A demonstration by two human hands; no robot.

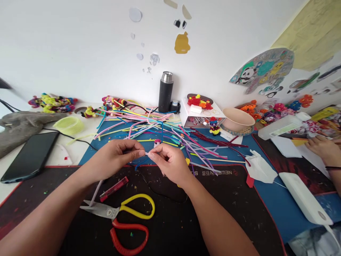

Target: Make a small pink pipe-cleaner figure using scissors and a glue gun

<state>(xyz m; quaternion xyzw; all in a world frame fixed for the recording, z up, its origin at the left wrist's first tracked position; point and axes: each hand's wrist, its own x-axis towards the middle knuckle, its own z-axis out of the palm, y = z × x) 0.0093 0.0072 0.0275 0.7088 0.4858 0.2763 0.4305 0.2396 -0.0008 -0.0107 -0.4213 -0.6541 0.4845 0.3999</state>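
Observation:
My left hand (121,156) and my right hand (170,161) meet fingertip to fingertip above the dark mat. Pinched between them is a pale pipe cleaner (146,153), of which only a short piece shows. A pale lilac strand (96,192) hangs below my left hand; whether it belongs to the same piece I cannot tell. Under my left wrist lie a red lighter (114,189) and scissors (114,212) with one yellow and one red handle. A small doll's pink-capped head (157,142) shows just behind my right fingers.
Many coloured pipe cleaners (138,124) spread behind my hands. A black thermos (166,92), a white box (202,113) and a bowl (238,120) stand by the wall. At left lies a phone (30,154). Another person's hand (321,147) is at far right, beyond a white device (305,197).

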